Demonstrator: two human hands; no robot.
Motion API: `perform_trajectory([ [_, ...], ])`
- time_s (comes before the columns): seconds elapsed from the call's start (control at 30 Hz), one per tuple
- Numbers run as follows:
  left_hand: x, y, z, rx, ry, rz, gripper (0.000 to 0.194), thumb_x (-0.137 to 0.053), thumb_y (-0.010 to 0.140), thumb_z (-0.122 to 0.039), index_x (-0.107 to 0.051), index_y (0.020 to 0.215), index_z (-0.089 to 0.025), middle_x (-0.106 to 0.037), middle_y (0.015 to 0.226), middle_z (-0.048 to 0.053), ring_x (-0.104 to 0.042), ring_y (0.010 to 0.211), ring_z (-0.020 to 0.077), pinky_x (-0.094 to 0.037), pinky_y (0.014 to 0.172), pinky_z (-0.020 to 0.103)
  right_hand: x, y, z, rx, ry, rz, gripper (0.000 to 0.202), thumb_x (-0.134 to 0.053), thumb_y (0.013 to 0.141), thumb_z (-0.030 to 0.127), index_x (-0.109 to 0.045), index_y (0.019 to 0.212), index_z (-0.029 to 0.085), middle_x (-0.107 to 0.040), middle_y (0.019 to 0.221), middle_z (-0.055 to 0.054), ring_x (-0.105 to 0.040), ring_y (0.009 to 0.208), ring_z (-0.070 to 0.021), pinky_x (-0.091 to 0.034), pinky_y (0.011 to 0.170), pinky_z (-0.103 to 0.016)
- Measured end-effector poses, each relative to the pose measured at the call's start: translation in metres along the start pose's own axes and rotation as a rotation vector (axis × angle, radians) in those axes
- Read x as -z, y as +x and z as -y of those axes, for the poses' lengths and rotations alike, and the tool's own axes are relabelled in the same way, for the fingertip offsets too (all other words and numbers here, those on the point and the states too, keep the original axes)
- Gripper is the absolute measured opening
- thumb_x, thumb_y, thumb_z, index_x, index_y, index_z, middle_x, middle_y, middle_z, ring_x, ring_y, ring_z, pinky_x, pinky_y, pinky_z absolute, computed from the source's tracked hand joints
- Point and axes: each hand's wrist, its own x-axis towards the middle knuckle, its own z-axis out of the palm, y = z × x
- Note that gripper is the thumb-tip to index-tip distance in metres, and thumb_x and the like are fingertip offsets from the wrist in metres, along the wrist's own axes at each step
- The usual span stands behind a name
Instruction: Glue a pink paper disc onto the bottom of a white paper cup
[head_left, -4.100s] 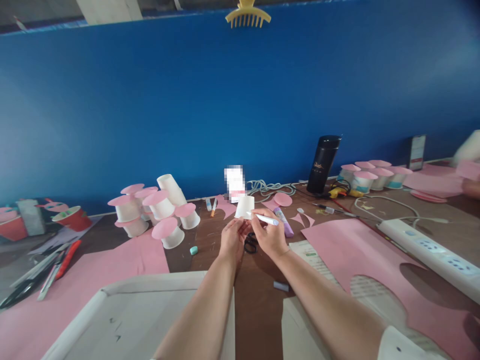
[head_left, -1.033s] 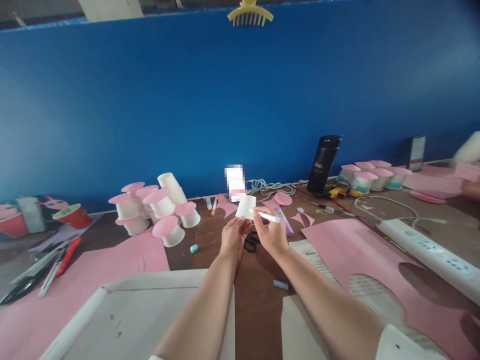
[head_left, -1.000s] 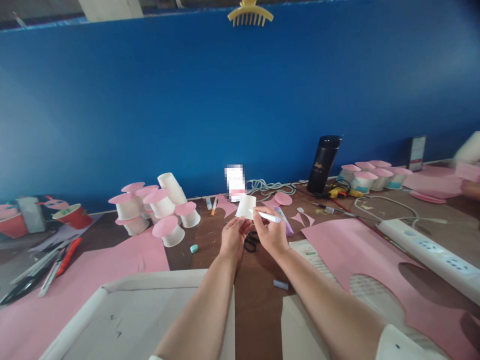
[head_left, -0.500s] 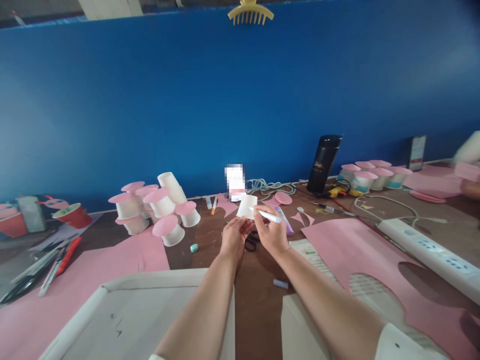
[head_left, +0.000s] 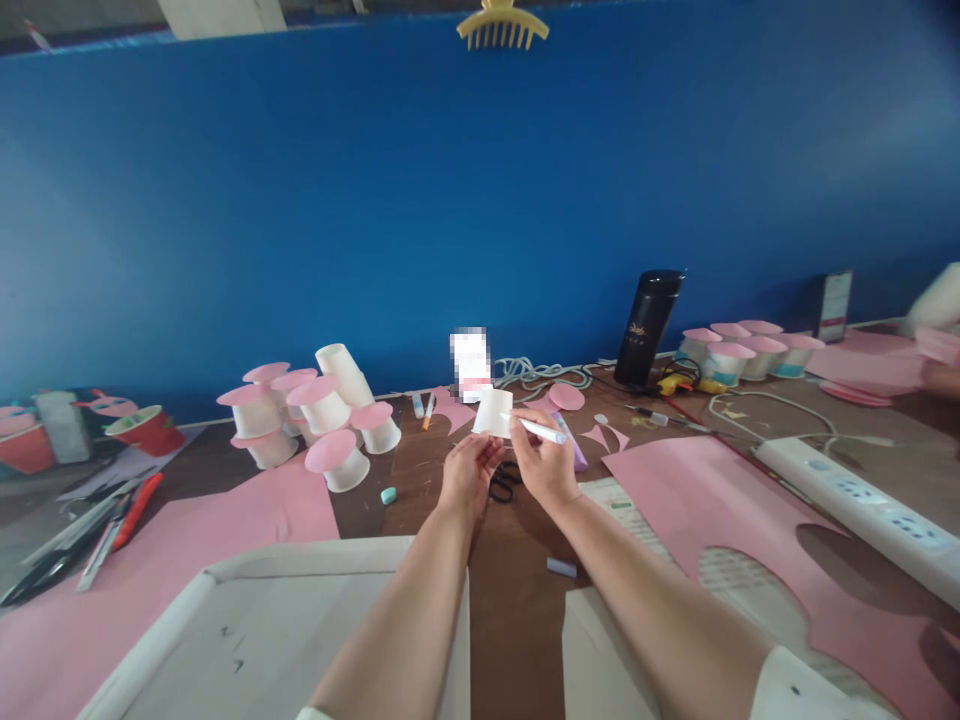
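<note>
My left hand (head_left: 471, 472) is closed on a white paper cup (head_left: 495, 412), gripping it from below near the table's middle. In my right hand (head_left: 546, 462) is a white marker (head_left: 543, 431), pinched like a pen. Its tip is at the cup's right side; whether it touches cannot be made out. Behind the hands lie scissors with black handles (head_left: 505, 484), partly hidden. A small grey-purple cap (head_left: 562, 568) lies between my forearms, and a teal cap (head_left: 388, 496) is left of my left hand.
Paper cups with pink discs (head_left: 334, 455) stand at the left, beside stacked white cups (head_left: 345, 377). Pink paper sheets (head_left: 705, 500), a power strip (head_left: 862, 500), a black flask (head_left: 649, 328) and cables lie to the right. At the far right, another person's hand (head_left: 941, 380) is blurred.
My hands stay in nearly the same place. The cup and the marker have shifted only slightly. At the far right, the other person's hand moves a little.
</note>
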Motion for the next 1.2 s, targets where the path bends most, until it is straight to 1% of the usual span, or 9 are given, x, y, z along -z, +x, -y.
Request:
perform_trajectory([
  [0.2, -0.0006, -0.0008, 0.0001, -0.004, 0.033, 0.031, 0.005, -0.066, 0.072, -0.011, -0.062, 0.069, -0.011, -0.064, 0.065, 0.005, -0.064, 0.065, 0.0119, -0.053, 0.070, 0.024, -0.0002, -0.0001, -0.0016, 0.014, -0.015, -0.005, 0.018, -0.051, 0.087, 0.029, -0.064, 0.094, 0.020, -0.068, 0.093, -0.007, -0.064, 0.087, -0.0203, -0.052, 0.078, -0.034],
  [0.47, -0.0040, -0.0036, -0.0024, -0.017, 0.028, 0.015, 0.005, -0.062, 0.074, -0.009, -0.062, 0.069, -0.010, -0.064, 0.065, 0.006, -0.064, 0.064, 0.0114, -0.053, 0.068, 0.023, -0.0002, 0.0003, -0.0028, -0.001, -0.032, -0.017, 0.017, -0.052, 0.086, 0.029, -0.064, 0.094, 0.020, -0.068, 0.093, -0.007, -0.064, 0.087, -0.0206, -0.051, 0.079, -0.033],
  [0.7, -0.0020, -0.0013, -0.0018, -0.025, 0.014, 0.002, 0.004, -0.065, 0.072, -0.011, -0.062, 0.070, -0.010, -0.065, 0.066, 0.006, -0.064, 0.064, 0.0112, -0.053, 0.067, 0.022, -0.0006, -0.0007, -0.0014, -0.033, -0.019, 0.000, 0.016, -0.053, 0.085, 0.028, -0.065, 0.092, 0.019, -0.068, 0.091, -0.006, -0.064, 0.083, -0.0192, -0.052, 0.072, -0.030],
  [0.83, -0.0008, -0.0002, -0.0009, -0.019, 0.001, -0.010, 0.003, -0.064, 0.071, -0.010, -0.062, 0.069, -0.009, -0.065, 0.065, 0.006, -0.064, 0.063, 0.0111, -0.053, 0.067, 0.022, -0.0011, -0.0015, -0.0014, -0.024, -0.004, 0.008, 0.015, -0.053, 0.085, 0.028, -0.064, 0.091, 0.019, -0.068, 0.090, -0.006, -0.064, 0.083, -0.0194, -0.051, 0.073, -0.031],
  [1.0, -0.0006, 0.0001, 0.0004, -0.020, -0.005, 0.025, 0.002, -0.063, 0.071, -0.010, -0.062, 0.069, -0.009, -0.065, 0.065, 0.006, -0.064, 0.063, 0.0112, -0.054, 0.068, 0.022, -0.0016, -0.0018, -0.0024, -0.025, -0.006, 0.010, 0.016, -0.053, 0.086, 0.029, -0.065, 0.092, 0.019, -0.069, 0.091, -0.006, -0.064, 0.084, -0.0194, -0.051, 0.074, -0.030],
  [1.2, -0.0014, -0.0007, 0.0003, -0.015, 0.010, 0.010, 0.004, -0.063, 0.072, -0.009, -0.062, 0.068, -0.009, -0.064, 0.064, 0.006, -0.064, 0.063, 0.0116, -0.054, 0.068, 0.023, -0.0018, -0.0015, -0.0039, -0.020, -0.015, 0.008, 0.017, -0.053, 0.086, 0.029, -0.064, 0.094, 0.019, -0.068, 0.093, -0.006, -0.064, 0.087, -0.0201, -0.051, 0.075, -0.032],
])
